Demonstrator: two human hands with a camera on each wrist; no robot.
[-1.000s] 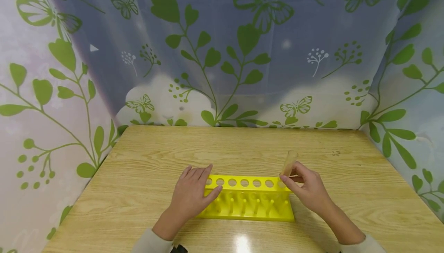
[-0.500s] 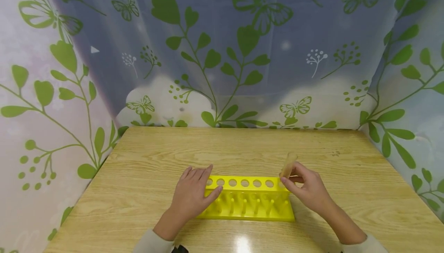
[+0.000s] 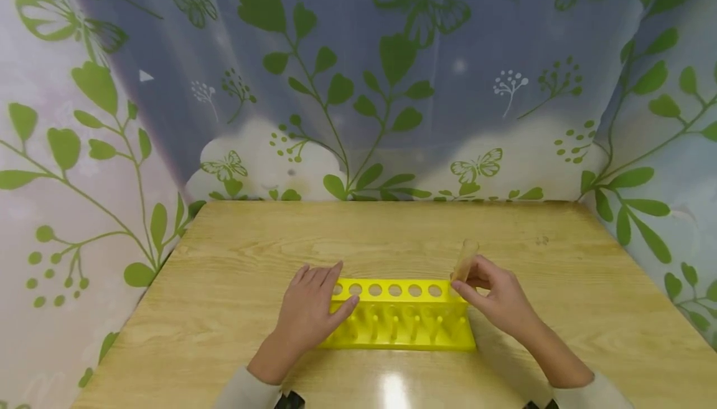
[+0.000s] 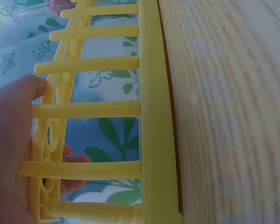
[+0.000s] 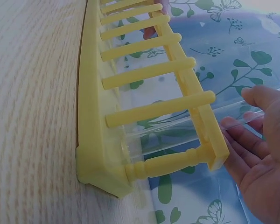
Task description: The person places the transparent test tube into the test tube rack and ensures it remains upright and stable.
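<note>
A yellow test tube rack [image 3: 400, 342] stands upright on the wooden table, with one row of holes along its top rail and pegs in front. My left hand [image 3: 313, 300] grips the rack's left end. In the left wrist view its thumb [image 4: 35, 87] is at the front of the top rail and fingertips show behind. A clear test tube [image 3: 465, 258] passes through the rightmost hole, its upper part sticking out and leaning slightly right. My right hand [image 3: 498, 291] pinches it just above the rail. The tube's lower end [image 5: 135, 142] is near the rack's base in the right wrist view.
The wooden table [image 3: 269, 235] reaches back to a blue and white curtain [image 3: 347, 85] printed with green leaves and butterflies. Similar patterned cloth hangs at the left and right sides. A bright light reflection lies on the table in front of the rack.
The head view has tilted slightly, so everything shifts up a little. Both hands, the rack and the test tube keep nearly the same places relative to each other.
</note>
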